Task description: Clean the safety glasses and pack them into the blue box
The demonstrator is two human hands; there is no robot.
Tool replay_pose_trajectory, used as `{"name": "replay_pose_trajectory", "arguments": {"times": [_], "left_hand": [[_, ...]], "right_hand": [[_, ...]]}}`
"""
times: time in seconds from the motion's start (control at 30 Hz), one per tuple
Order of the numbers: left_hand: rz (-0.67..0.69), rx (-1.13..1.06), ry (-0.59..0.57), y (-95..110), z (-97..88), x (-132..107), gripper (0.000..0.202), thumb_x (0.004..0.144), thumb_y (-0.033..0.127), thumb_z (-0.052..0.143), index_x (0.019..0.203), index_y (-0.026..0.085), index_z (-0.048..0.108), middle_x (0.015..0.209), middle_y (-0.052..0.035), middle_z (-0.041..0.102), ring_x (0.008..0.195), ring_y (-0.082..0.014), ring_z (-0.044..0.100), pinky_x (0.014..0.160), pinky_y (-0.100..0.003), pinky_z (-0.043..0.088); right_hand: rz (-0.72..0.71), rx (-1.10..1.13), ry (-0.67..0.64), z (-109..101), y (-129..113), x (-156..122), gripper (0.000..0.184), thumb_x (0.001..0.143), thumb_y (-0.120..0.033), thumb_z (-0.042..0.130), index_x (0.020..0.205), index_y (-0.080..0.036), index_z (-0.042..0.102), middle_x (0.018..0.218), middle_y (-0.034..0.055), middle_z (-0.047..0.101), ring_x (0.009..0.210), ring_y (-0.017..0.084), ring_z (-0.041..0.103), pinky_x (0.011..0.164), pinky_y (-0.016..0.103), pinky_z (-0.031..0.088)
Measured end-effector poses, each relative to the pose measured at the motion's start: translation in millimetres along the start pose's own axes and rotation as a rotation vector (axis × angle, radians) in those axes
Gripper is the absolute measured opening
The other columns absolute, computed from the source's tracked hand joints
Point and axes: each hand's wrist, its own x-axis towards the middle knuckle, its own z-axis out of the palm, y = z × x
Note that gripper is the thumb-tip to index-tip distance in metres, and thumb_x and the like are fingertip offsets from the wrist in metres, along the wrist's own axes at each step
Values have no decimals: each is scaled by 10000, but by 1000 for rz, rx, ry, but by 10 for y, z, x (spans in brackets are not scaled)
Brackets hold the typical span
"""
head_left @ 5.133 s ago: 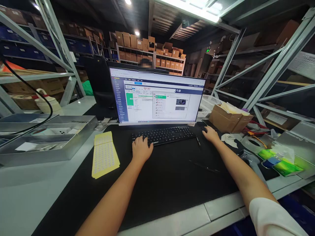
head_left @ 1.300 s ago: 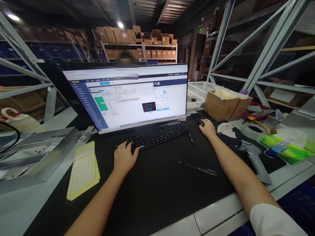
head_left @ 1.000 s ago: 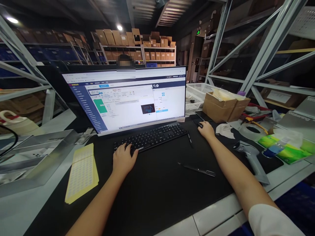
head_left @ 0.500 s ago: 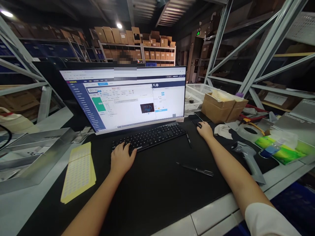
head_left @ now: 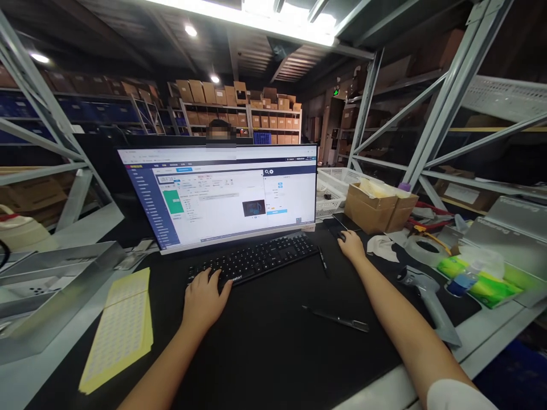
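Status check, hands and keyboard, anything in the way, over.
Left hand spread at keyboard's left end. Right hand on mouse. One pen lies between keyboard and right hand; nothing seen blocking either hand.

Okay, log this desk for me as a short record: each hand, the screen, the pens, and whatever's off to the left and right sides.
Left hand: fingers on the left end of the black keyboard, palm down
Right hand: on a dark mouse, mostly covering it
Screen: monitor lit, several windows showing, small text unreadable
Pens: black pen near the keyboard's right end; clear pen nearer the person
Left side: yellow sheets
Right side: grey handheld scanner, cardboard box
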Motion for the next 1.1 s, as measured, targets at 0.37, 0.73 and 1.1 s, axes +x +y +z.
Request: {"name": "replay_pose_trajectory", "arguments": {"times": [0.37, 0.73, 1.1], "left_hand": [[-13, -13, 1, -9, 30, 2, 662, 1055, 500, 388, 1475, 67, 660, 1559, -215, 563, 1462, -393, 498, 1203, -563, 449], [-24, -20, -26, 58, -67, -19, 581, 1072, 459, 466, 1467, 83, 667, 1550, -199, 573, 1469, -385, 499, 1209, -559, 454], [-38, -18, -45, 81, -86, -33, 549, 1079, 448, 520, 1475, 96, 662, 1587, -209, 538, 1490, -389, 486, 1228, -557, 435]], "right_hand": [[-24, 45, -31, 56, 61, 67, 486, 1017, -300, 582, 1462, -149, 704, 1582, 184, 558, 1433, 334, 570, 1214, 432, 446], [-19, 7, -42, 12, 32, 47, 557, 1003, -297, 574, 1537, -157, 652, 1593, 166, 558, 1400, 345, 588, 1186, 434, 460], [-30, 33, -6, 26, 54, 26, 565, 960, -310, 552, 1482, -142, 691, 1551, 160, 599, 1368, 329, 609, 1180, 422, 462]]}}
